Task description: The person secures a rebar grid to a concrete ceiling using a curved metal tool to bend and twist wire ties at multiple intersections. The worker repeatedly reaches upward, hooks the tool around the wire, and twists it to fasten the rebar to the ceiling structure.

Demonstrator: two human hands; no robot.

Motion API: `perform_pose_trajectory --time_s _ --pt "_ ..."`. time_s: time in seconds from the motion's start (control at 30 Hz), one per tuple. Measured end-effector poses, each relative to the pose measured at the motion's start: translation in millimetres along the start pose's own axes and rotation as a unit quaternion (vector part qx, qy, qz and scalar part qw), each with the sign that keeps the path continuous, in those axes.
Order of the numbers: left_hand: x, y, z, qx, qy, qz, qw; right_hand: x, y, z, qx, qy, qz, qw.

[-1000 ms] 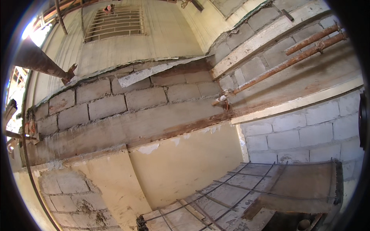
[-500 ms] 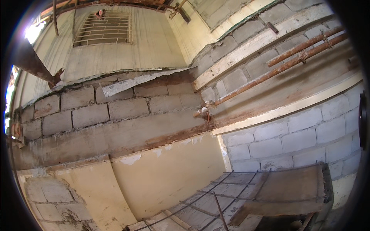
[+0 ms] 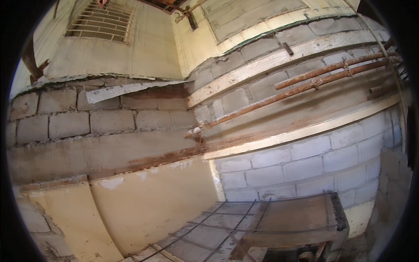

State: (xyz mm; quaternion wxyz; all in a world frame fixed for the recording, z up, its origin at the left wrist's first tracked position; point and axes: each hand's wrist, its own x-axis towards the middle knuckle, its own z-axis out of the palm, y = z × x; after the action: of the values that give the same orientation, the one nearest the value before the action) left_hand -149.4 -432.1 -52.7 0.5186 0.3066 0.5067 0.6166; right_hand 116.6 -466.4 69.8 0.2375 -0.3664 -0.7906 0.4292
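Observation:
Neither of my hands is in view, and no forearm shows at the lower edge. Low in the picture lies a grid of thin dark reinforcing bars (image 3: pixel 212 214) over a grey surface. At its right side is a flat brown panel (image 3: pixel 299 212) with a dark, rough edge. Below the panel a dark opening shows a round object (image 3: pixel 305 256), too dim to identify. Behind the grid rises a cream-painted wall (image 3: pixel 152 205) with peeling paint along its top.
Rusty pipes (image 3: pixel 301 89) run along the right wall, above pale concrete blocks (image 3: pixel 301 166). A bent sheet-metal strip (image 3: pixel 115 91) juts from the left block wall (image 3: pixel 70 124). A barred window (image 3: pixel 102 22) is at upper left. Rough masonry (image 3: pixel 388 192) stands at far right.
The view has turned to the right: walls, pipes and bar grid sit farther left in the picture. More of the right side now shows, including rough masonry and an upright pole or cable.

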Motion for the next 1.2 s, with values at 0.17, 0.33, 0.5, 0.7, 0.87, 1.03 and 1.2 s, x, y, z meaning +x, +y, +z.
perform_pose_trajectory --time_s 0.17,0.33,0.5,0.7,0.87,1.03,1.2 --pt "52 -45 18 0.002 -0.029 -0.048 0.998 0 12 9 -0.026 0.136 -0.017 0.990" --pt "83 -72 45 -0.005 -0.093 0.012 0.996 29 44 58 -0.075 0.338 -0.018 0.938" --pt "54 -47 49 0.225 -0.077 0.172 0.956 54 74 90 -0.117 0.508 0.002 0.853" --pt "36 -33 102 0.189 -0.134 0.247 0.941 21 58 72 -0.121 0.483 -0.016 0.867" --pt "-23 16 110 0.025 -0.293 0.047 0.955 -4 35 56 -0.130 0.415 0.022 0.900" --pt "-46 30 130 0.024 -0.269 0.026 0.963 -11 38 49 -0.137 0.404 0.044 0.904" --pt "-3 -13 135 0.102 -0.252 0.095 0.958 -18 42 47 -0.141 0.394 0.057 0.907"
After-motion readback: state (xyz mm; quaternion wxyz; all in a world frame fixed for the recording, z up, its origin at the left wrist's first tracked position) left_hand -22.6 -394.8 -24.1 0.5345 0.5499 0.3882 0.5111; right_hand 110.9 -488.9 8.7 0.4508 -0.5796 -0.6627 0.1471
